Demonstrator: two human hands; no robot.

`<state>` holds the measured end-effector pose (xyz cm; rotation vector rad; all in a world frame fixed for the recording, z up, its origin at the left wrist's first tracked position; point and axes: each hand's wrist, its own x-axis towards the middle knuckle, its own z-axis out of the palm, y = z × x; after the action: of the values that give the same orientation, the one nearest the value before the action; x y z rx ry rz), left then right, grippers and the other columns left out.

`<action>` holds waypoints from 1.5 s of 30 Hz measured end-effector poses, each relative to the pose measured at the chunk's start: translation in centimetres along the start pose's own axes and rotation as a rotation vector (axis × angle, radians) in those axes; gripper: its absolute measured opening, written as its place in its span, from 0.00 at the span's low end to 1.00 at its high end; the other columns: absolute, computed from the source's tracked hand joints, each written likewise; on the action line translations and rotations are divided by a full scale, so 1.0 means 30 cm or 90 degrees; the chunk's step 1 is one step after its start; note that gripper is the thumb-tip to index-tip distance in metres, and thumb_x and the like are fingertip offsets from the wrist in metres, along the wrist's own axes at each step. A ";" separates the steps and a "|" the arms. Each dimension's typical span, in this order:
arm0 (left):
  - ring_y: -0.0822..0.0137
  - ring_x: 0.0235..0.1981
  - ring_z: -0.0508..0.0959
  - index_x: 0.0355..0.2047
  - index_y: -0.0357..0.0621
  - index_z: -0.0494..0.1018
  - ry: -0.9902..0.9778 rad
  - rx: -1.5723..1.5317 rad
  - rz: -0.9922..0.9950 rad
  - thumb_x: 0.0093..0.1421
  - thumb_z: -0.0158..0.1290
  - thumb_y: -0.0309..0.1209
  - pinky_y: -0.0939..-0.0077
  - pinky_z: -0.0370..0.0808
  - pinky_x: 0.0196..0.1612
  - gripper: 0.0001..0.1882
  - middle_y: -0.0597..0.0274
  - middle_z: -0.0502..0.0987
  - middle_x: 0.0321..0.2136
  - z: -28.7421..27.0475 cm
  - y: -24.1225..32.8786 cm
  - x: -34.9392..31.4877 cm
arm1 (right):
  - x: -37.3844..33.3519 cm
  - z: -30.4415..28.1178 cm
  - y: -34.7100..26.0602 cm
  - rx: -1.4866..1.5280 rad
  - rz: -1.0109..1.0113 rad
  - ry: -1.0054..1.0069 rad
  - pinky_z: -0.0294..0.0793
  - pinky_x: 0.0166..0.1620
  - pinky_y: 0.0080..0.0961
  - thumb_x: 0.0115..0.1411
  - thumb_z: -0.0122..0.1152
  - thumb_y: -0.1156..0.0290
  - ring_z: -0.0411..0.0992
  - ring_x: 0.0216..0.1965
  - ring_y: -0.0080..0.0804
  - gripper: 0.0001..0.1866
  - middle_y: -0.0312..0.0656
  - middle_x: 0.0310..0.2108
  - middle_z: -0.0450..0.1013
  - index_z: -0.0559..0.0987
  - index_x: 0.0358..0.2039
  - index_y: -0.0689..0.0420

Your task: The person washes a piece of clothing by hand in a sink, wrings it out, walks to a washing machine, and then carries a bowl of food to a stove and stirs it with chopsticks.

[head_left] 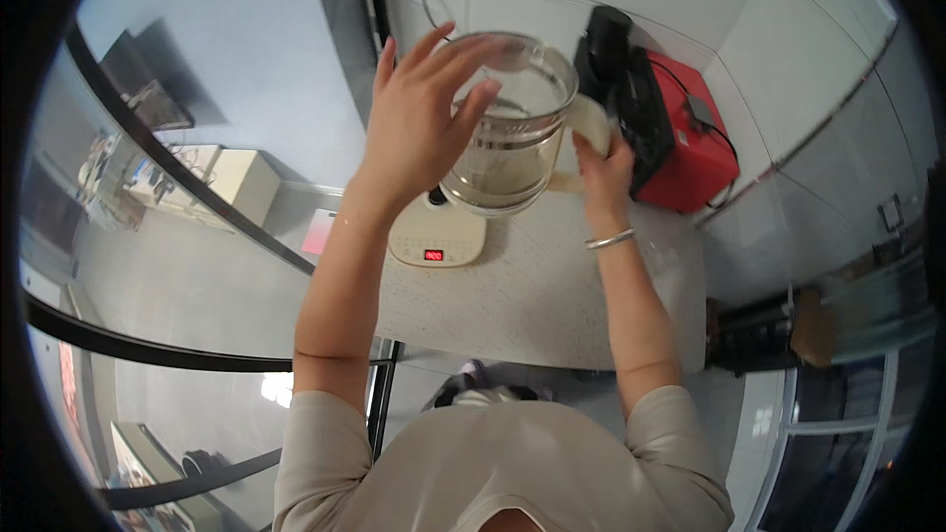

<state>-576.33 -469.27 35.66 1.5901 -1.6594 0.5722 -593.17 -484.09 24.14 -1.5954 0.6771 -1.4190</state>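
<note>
A clear glass kettle point(503, 163) with a cream handle and a metal band is held up over the counter. My right hand point(604, 172) wraps round its handle. At the kettle's upper left, my left hand point(424, 113) is raised with fingers spread, partly in front of the rim; whether it touches the glass I cannot tell. The kettle's top looks uncovered. Below and to the left, the cream heating base point(434, 236) with a lit red display rests on the counter, partly hidden by the kettle and my left forearm.
The speckled counter point(512, 296) carries a red box-shaped appliance point(680, 158) at the right, with a black object point(606, 49) beside it. A cord point(424, 0) hangs from a wall socket behind. Black-framed glass panels point(197, 172) stand on the left.
</note>
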 end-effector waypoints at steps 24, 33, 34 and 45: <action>0.54 0.56 0.62 0.50 0.49 0.68 -0.224 -0.436 0.106 0.50 0.43 0.16 0.51 0.53 0.58 0.25 0.62 0.68 0.50 0.445 0.561 -0.155 | -0.229 -0.981 -0.402 -0.520 0.065 -0.019 0.66 0.30 0.20 0.45 0.63 0.77 0.65 0.25 0.19 0.09 0.36 0.20 0.69 0.71 0.23 0.62; 0.53 0.55 0.62 0.49 0.49 0.70 -0.230 -0.441 0.025 0.49 0.42 0.14 0.56 0.57 0.57 0.27 0.59 0.66 0.51 0.493 0.532 -0.278 | -0.163 -0.926 -0.388 -0.630 0.051 -0.140 0.67 0.30 0.23 0.44 0.63 0.77 0.68 0.24 0.25 0.09 0.41 0.20 0.70 0.71 0.24 0.61; 0.53 0.55 0.62 0.49 0.49 0.70 -0.231 -0.453 0.020 0.49 0.42 0.14 0.58 0.58 0.56 0.27 0.58 0.65 0.51 0.499 0.525 -0.283 | -0.153 -0.923 -0.391 -0.643 0.054 -0.152 0.67 0.30 0.24 0.44 0.63 0.77 0.68 0.24 0.26 0.09 0.41 0.20 0.70 0.71 0.25 0.61; 0.54 0.56 0.61 0.48 0.52 0.71 -0.191 -0.405 -0.007 0.49 0.43 0.14 0.62 0.59 0.56 0.27 0.57 0.62 0.53 0.530 0.498 -0.313 | -0.056 -0.843 -0.408 -0.723 0.028 -0.212 0.70 0.30 0.30 0.43 0.65 0.72 0.73 0.27 0.41 0.10 0.43 0.23 0.74 0.74 0.26 0.58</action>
<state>-594.81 -473.45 21.34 1.2410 -1.8038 -0.2114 -619.80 -483.18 33.19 -2.5506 1.4281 -0.6544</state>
